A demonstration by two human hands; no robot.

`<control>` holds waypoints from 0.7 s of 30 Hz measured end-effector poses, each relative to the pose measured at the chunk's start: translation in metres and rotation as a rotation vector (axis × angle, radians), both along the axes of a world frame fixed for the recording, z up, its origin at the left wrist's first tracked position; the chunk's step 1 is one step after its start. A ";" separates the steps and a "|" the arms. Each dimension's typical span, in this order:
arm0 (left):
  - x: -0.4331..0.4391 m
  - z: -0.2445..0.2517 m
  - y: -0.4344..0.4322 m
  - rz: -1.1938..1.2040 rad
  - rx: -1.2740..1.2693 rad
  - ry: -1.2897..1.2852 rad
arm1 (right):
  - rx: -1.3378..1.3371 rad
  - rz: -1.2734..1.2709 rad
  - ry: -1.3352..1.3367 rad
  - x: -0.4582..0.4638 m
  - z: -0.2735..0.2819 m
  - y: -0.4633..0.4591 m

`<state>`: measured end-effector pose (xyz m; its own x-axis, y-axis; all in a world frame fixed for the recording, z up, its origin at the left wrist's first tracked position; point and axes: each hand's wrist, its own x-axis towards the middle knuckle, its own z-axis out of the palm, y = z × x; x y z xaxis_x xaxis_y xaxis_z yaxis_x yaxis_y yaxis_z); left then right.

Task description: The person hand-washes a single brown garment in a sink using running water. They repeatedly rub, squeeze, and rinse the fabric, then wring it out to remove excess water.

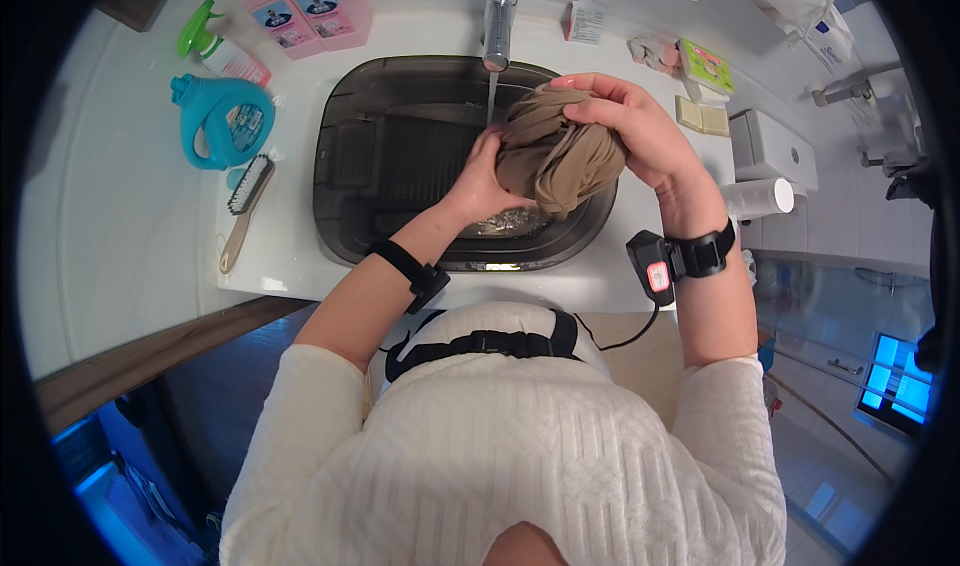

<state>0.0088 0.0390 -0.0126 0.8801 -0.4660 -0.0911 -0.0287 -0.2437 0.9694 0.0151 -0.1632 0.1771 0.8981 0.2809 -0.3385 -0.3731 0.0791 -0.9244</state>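
Note:
A bunched brown cloth [562,150] is held between my two hands over the right side of a dark translucent plastic washbasin [345,101]. My left hand [484,183] grips it from the lower left, fingers partly hidden behind the folds. On the upper right, my right hand [626,123] has its thumb and fingers on the cloth. A thin stream runs from the chrome faucet [498,30] into the basin, just left of the cloth. Ridges like a washboard [420,153] show inside the basin, and bubbly water lies below my hands.
Left of the basin are a scrub brush [247,206], a teal detergent bottle [217,120], a green-topped spray bottle [221,52] and pink bottles [307,11]. On the right are a green packet [705,67], a sponge-like block [703,116] and a white cylinder [757,197]. A cable [637,337] hangs from my right wrist device.

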 end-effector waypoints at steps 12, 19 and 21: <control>-0.017 -0.016 -0.011 -0.219 0.438 0.217 | -1.136 0.197 -0.246 0.044 -0.189 -0.043; -0.015 -0.001 -0.010 -0.511 0.819 0.160 | -1.674 1.077 -0.294 0.001 -0.194 0.022; -0.015 0.002 -0.009 -0.491 0.888 0.152 | -1.643 0.996 -0.297 0.014 -0.209 0.017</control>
